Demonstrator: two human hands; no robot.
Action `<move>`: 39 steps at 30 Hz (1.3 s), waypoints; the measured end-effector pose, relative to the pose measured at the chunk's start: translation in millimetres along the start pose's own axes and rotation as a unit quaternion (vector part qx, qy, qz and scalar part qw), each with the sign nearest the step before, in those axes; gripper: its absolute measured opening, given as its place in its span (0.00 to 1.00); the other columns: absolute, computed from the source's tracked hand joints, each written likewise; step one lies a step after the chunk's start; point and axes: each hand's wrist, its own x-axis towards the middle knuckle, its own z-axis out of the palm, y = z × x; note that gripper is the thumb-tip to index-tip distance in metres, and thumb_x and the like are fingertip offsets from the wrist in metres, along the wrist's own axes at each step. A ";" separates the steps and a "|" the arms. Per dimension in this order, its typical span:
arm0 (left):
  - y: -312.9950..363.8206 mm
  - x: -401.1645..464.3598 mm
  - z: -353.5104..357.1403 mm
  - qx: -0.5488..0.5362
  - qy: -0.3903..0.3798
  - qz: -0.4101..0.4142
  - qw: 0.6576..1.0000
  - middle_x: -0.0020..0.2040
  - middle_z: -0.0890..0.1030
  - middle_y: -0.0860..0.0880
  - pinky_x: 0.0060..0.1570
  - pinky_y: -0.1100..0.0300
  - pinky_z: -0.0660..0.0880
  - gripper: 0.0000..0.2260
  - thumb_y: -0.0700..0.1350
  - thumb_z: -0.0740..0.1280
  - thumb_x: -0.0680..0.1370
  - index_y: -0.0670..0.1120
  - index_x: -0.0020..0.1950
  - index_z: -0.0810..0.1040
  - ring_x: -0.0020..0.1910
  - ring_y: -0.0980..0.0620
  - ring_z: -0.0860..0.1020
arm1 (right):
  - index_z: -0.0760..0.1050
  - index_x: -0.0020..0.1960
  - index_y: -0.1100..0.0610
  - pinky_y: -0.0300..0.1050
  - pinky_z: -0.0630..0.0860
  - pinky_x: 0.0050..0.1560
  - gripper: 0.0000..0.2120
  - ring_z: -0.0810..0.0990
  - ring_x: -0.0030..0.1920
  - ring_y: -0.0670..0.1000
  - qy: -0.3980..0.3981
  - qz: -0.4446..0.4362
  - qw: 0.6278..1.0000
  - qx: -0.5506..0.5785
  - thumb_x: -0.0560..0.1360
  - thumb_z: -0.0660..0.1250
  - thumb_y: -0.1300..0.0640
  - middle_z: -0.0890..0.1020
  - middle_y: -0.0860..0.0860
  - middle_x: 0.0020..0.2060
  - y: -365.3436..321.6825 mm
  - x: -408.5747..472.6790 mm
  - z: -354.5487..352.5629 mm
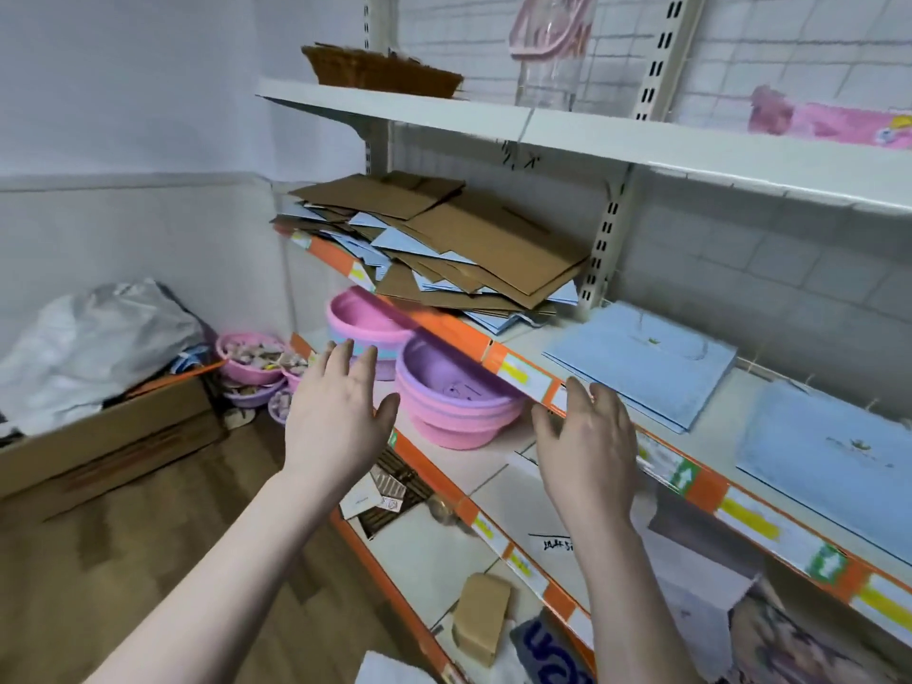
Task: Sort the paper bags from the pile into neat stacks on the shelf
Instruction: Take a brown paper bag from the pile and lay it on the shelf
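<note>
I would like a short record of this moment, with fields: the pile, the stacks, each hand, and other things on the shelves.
pile: brown and blue paper bags mixed in a messy heap at the left of the middle shelf
stacks: two flat blue stacks, one right of the pile, another further right
left hand: open, holds nothing, in front of the lower shelf
right hand: open, empty, at the orange shelf edge
other things: pink and purple basins on the lower shelf; wicker basket on the top shelf
</note>
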 end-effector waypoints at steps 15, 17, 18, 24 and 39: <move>-59.8 246.1 86.2 -0.031 -0.005 -0.002 1.000 0.72 0.64 0.41 0.67 0.50 0.61 0.25 0.52 0.62 0.78 0.44 0.73 0.65 0.72 0.42 0.60 | 0.70 0.67 0.59 0.52 0.64 0.62 0.22 0.69 0.62 0.60 0.021 0.046 0.998 0.038 0.76 0.63 0.50 0.74 0.59 0.60 -80.7 211.3 119.1; -72.2 272.4 95.6 -0.040 0.004 0.004 0.999 0.70 0.67 0.39 0.66 0.49 0.63 0.24 0.50 0.64 0.77 0.42 0.71 0.67 0.71 0.41 0.62 | 0.70 0.68 0.59 0.51 0.63 0.62 0.22 0.69 0.62 0.60 0.016 0.033 0.999 0.032 0.76 0.63 0.50 0.74 0.60 0.60 -96.4 231.9 130.8; -79.0 285.9 99.6 -0.047 0.008 0.005 0.999 0.69 0.68 0.38 0.66 0.49 0.63 0.23 0.49 0.65 0.77 0.41 0.70 0.68 0.70 0.40 0.63 | 0.70 0.68 0.59 0.52 0.63 0.63 0.23 0.69 0.62 0.61 0.019 0.026 0.999 0.033 0.76 0.63 0.50 0.74 0.60 0.60 -105.0 241.9 136.7; -135.5 366.3 128.0 -0.071 0.014 0.001 0.997 0.70 0.67 0.39 0.68 0.51 0.59 0.23 0.51 0.64 0.78 0.41 0.69 0.69 0.70 0.41 0.63 | 0.64 0.72 0.57 0.49 0.61 0.67 0.25 0.66 0.67 0.55 0.005 0.014 1.000 -0.009 0.79 0.59 0.47 0.70 0.57 0.66 -160.1 293.9 176.5; -250.0 546.4 196.1 -0.103 -0.061 0.118 0.986 0.71 0.65 0.38 0.68 0.47 0.58 0.25 0.55 0.61 0.78 0.43 0.71 0.67 0.71 0.38 0.60 | 0.70 0.64 0.63 0.50 0.64 0.60 0.22 0.69 0.60 0.61 0.022 0.148 0.984 -0.100 0.79 0.58 0.47 0.74 0.62 0.58 -283.7 377.1 266.8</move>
